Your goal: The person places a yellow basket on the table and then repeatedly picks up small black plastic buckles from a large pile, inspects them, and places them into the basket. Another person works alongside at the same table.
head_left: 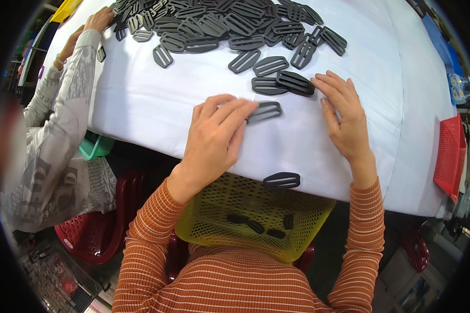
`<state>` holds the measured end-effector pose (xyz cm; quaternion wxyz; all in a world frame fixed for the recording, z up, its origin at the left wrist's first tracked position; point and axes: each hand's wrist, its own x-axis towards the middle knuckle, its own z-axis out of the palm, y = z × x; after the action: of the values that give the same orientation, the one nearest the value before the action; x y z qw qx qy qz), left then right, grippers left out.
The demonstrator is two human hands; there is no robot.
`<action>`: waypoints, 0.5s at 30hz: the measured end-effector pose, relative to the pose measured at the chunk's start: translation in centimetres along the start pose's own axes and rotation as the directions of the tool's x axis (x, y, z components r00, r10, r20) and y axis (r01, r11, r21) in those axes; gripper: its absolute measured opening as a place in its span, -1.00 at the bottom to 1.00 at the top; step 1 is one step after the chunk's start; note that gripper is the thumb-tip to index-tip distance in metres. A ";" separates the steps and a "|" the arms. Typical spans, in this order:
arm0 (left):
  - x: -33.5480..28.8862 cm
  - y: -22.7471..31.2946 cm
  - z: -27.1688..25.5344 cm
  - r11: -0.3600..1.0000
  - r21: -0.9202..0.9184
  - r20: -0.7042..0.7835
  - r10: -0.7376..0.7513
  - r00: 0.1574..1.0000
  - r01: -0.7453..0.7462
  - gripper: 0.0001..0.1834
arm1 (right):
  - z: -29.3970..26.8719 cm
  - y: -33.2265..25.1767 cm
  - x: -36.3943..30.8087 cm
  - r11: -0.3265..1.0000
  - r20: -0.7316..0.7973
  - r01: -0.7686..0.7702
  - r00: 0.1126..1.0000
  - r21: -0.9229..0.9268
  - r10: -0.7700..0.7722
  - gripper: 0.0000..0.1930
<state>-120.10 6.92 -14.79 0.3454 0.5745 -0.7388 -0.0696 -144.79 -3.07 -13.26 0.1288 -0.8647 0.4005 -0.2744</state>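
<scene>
My left hand (212,130), its fingertips a little blurred, is closed on one end of a dark plastic slide buckle (269,110) above the white tabletop. My right hand (344,112) has its fingers stretched out and the thumb apart. Its fingertips are at the end of a black slide buckle (296,82), which overlaps another buckle (266,86). A single buckle (281,180) is at the table's near edge, over the yellow basket (310,229) at my lap. Several buckles (255,226) lie inside that basket.
A large heap of slide buckles (209,26) covers the far part of the white-covered table (371,47). At the left, another person's hand (98,20) reaches the heap's edge. A red basket (448,156) stands at the right, a green basket (95,145) below the table's left edge.
</scene>
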 end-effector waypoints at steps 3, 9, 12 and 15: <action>1.5 3.2 -1.6 0.802 -0.507 0.079 -0.322 0.944 0.316 -0.70 | 0.8 0.4 0.2 0.995 -0.066 -0.009 0.998 0.100 0.016 -0.68; 1.9 2.0 -0.3 0.978 -0.195 -0.066 -0.083 0.994 0.069 -0.71 | 1.7 -0.3 2.1 0.994 -0.088 0.108 0.991 0.026 -0.105 -0.69; 1.7 1.8 -0.1 0.986 -0.164 -0.047 -0.025 0.999 0.017 -0.70 | 1.0 0.4 1.4 0.999 -0.114 0.033 0.993 0.043 -0.028 -0.72; 1.3 2.7 0.6 0.995 -0.075 -0.016 0.069 0.998 -0.070 -0.64 | -0.6 1.0 -0.5 0.998 -0.150 -0.056 0.987 0.003 0.055 -0.76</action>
<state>-122.75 6.43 -13.37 0.3741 0.5355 -0.7527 -0.0816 -146.01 -3.33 -13.39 0.1051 -0.8302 0.4332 -0.3347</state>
